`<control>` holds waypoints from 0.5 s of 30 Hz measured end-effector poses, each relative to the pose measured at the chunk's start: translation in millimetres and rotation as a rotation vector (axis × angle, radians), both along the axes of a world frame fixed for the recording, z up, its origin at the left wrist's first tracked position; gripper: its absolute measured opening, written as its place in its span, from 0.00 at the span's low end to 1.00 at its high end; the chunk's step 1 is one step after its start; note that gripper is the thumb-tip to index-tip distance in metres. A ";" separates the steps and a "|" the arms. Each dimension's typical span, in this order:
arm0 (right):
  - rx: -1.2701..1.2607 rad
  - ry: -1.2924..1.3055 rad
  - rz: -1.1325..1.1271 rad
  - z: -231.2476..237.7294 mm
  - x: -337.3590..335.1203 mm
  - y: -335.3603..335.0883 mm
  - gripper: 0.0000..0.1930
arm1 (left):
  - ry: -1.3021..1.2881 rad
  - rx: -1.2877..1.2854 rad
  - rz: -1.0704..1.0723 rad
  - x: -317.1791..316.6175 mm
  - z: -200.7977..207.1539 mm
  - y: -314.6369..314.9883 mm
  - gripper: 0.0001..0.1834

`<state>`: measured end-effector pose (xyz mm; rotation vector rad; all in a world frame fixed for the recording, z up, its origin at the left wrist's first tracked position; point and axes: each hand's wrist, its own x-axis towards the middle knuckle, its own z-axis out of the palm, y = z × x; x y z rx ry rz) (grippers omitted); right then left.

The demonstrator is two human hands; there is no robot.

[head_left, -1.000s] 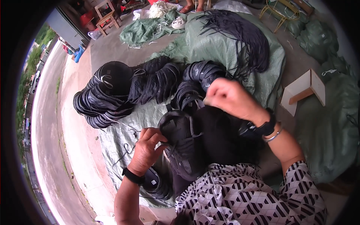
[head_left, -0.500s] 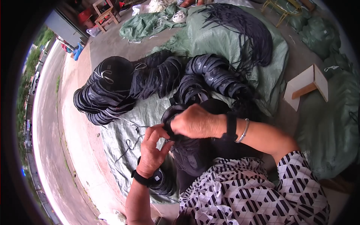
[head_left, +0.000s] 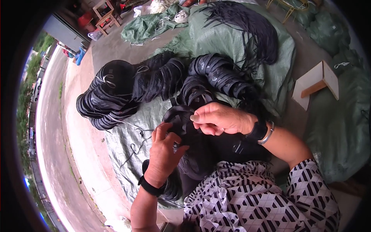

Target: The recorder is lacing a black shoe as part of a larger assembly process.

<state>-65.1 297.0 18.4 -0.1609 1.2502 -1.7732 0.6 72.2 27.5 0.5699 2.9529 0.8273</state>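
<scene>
A black shoe upper (head_left: pixel 191 158) with mesh panels lies across my lap, its opening facing away from me. My left hand (head_left: pixel 164 154) grips its left edge with bent fingers, the thumb lying over the upper. Just above the opening, my right hand (head_left: pixel 222 120) is closed in a pinch between thumb and forefinger. Whatever is in that pinch is too thin or dark to make out. Beyond my hands, stacked black shoe uppers (head_left: pixel 212 69) curve in a row. A larger bundle of uppers (head_left: pixel 112 89), tied with pale cord, sits to the left.
Green woven sheeting (head_left: pixel 135 154) covers the ground around me. Long black laces (head_left: pixel 255 27) are heaped on a green sack at the back. A white and brown board piece (head_left: pixel 319 83) stands at the right. A wooden chair (head_left: pixel 105 17) is far left, near a paved road (head_left: pixel 58 135).
My right hand has lifted off the upper and moved right, its fingers now pinched. My left hand has shifted slightly right and stays at the upper's edge.
</scene>
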 end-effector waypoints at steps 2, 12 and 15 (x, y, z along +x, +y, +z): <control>-0.054 -0.177 0.021 2.1 6.7 -3.0 0.16 | 0.026 -0.037 0.012 2.1 -0.3 5.9 0.13; -0.630 -0.367 0.088 -9.9 17.8 3.7 0.14 | 0.045 0.033 0.112 -2.9 -2.2 0.7 0.07; -0.705 -0.358 -0.200 -10.6 1.9 25.5 0.12 | -0.079 0.137 -0.062 -6.4 1.3 -21.5 0.08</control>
